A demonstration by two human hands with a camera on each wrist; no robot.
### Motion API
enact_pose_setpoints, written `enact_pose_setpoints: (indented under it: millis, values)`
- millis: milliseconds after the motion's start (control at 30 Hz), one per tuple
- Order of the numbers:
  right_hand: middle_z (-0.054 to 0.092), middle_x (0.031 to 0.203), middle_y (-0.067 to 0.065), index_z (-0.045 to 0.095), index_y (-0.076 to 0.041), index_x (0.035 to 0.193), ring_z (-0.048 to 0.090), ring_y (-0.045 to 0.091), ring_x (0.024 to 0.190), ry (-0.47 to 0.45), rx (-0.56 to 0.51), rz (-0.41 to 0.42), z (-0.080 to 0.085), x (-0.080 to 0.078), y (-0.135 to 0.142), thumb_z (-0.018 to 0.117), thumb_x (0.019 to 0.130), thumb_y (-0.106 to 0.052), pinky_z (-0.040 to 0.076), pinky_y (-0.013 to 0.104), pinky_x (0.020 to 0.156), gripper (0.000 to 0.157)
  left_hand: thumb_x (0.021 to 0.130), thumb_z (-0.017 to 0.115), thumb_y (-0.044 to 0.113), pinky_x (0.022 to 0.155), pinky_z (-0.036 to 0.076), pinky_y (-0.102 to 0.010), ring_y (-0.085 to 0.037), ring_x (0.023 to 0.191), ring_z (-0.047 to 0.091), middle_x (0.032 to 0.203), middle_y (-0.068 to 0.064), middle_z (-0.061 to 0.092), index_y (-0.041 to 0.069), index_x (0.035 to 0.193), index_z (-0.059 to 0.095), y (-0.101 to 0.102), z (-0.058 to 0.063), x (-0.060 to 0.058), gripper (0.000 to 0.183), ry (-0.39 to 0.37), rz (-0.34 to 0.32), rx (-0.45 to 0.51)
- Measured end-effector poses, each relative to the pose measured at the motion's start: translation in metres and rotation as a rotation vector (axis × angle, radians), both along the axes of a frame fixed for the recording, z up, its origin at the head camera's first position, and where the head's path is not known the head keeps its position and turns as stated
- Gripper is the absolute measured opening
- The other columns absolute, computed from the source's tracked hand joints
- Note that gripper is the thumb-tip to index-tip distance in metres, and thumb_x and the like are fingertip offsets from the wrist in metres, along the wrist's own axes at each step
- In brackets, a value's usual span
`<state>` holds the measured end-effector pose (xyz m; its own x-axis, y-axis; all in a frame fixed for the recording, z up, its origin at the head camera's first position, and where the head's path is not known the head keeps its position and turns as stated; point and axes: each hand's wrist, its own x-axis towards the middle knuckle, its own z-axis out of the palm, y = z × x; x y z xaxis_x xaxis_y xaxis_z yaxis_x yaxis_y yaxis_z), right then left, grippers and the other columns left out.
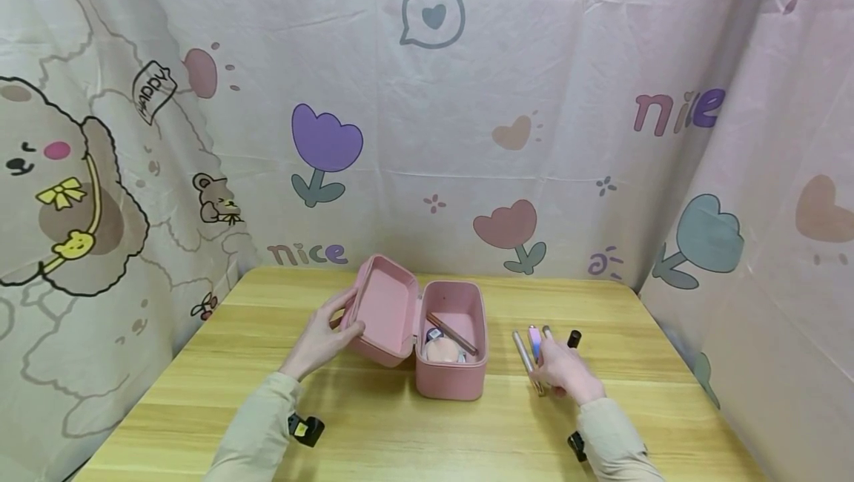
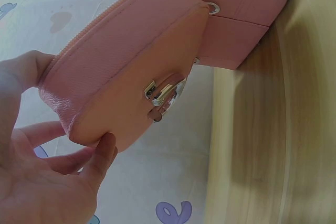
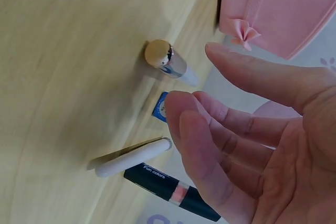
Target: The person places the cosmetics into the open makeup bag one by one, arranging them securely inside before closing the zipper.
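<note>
A pink cosmetic case (image 1: 451, 383) stands on the table with its lid (image 1: 388, 302) swung out to the left. My left hand (image 1: 322, 342) grips the lid's outer edge, fingers and thumb on either side; the left wrist view shows a metal clasp (image 2: 167, 95) on its outside. Inside the case lie a brown pencil-like stick (image 1: 454, 333) and a round beige item (image 1: 442, 350). My right hand (image 1: 565, 374) hovers over loose cosmetics, fingers bent, thumb apart, holding nothing. Near it are a gold-ended tube (image 3: 170, 61), a white tube (image 3: 131, 160) and a black tube (image 3: 173, 191).
A pink-and-blue item (image 1: 534, 339) lies beside the slim tube, right of the case. The wooden table (image 1: 373, 437) ends at a patterned curtain (image 1: 414, 133) behind, with more curtain at both sides.
</note>
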<state>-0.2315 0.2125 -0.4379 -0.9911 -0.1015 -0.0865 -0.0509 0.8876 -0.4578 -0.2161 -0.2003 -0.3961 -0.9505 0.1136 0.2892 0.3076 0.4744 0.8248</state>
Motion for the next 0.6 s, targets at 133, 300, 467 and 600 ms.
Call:
enact_pose_setpoints:
  millis: [133,300,467,600]
  values:
    - [0.059,0.06,0.006,0.056,-0.007,0.071,0.06,0.018,0.045,0.001,0.003,-0.01,-0.0028,0.0,0.0003,0.078,0.077,-0.006,0.046,0.021,0.037,0.023,0.09,0.069,0.004,0.113,0.043,-0.051,-0.048,0.144,0.038,0.16,-0.028,0.032,-0.002,0.151,0.04,0.0002,-0.0001,-0.0001,0.068,-0.003,0.0,0.001]
    - [0.058,0.06,0.006,0.055,-0.007,0.069,0.06,0.018,0.045,0.018,0.004,-0.01,-0.0062,-0.001,0.0,0.079,0.075,-0.006,0.048,0.022,0.038,0.025,0.09,0.069,0.004,0.113,0.042,-0.051,-0.048,0.145,0.037,0.16,-0.028,0.031,-0.002,0.151,0.04,0.0002,-0.0002,-0.0003,0.068,-0.006,-0.004,0.005]
    - [0.057,0.061,0.007,0.054,-0.006,0.072,0.061,0.019,0.045,0.016,0.005,-0.018,-0.008,-0.0023,-0.0011,0.081,0.075,-0.005,0.049,0.023,0.038,0.027,0.09,0.069,0.004,0.113,0.042,-0.051,-0.048,0.144,0.037,0.16,-0.028,0.031,-0.002,0.151,0.039,0.0002,0.0001,-0.0001,0.068,-0.01,-0.004,0.009]
    - [0.058,0.06,0.007,0.054,-0.006,0.07,0.062,0.02,0.044,0.02,0.018,-0.017,-0.0084,-0.0037,-0.0025,0.081,0.074,-0.004,0.049,0.023,0.037,0.027,0.09,0.068,0.004,0.113,0.042,-0.051,-0.049,0.144,0.038,0.16,-0.029,0.031,-0.003,0.151,0.039,0.0003,0.0002,0.0,0.068,-0.008,-0.003,0.008]
